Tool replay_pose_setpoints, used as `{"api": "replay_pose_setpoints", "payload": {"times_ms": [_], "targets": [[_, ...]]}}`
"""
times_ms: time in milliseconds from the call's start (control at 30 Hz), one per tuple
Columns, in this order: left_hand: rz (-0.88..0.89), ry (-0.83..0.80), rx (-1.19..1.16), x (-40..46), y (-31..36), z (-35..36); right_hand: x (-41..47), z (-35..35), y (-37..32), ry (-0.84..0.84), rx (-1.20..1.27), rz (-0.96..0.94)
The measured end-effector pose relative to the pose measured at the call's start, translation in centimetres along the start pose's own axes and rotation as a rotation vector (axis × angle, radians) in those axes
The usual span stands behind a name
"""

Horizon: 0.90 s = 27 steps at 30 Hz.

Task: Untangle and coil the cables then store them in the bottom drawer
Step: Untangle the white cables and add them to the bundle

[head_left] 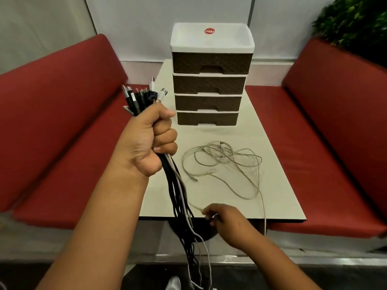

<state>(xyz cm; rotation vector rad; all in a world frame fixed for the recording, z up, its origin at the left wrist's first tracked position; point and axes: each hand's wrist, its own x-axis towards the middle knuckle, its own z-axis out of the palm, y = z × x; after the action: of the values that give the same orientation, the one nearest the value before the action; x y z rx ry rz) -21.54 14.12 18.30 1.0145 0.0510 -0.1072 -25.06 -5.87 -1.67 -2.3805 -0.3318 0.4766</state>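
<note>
My left hand grips a thick bundle of black and white cables, raised over the table's left side. Their plug ends stick up above my fist and the rest hangs down past the table's front edge. My right hand pinches one thin grey cable end at the table's front edge. A loose tangle of grey cable lies on the table in front of a four-drawer unit. Its bottom drawer is closed.
Red cushioned benches flank the small table on the left and right. A leafy plant stands at the back right. The drawer unit has a white top tray with a red sticker.
</note>
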Motion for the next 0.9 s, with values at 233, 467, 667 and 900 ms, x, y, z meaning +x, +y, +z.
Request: {"api": "replay_pose_setpoints", "payload": {"times_ms": [233,467,667,900], "targets": [[-0.163,-0.015,0.016,3.8,-2.4,-1.8,6.7,1.1,0.1,0.13,-0.231,-0.113],[-0.261,-0.064,0.025,6.1,-3.1,-3.2,11.8,1.4,-1.9,0.172,-0.471,-0.353],[-0.306,-0.076,0.003,7.8,-2.5,-4.9,14.1,1.9,-0.6,0.307,-0.574,-0.322],[-0.254,0.016,-0.011,9.9,-1.8,-7.1,15.1,-4.6,-5.3,0.627,0.024,-0.214]]}}
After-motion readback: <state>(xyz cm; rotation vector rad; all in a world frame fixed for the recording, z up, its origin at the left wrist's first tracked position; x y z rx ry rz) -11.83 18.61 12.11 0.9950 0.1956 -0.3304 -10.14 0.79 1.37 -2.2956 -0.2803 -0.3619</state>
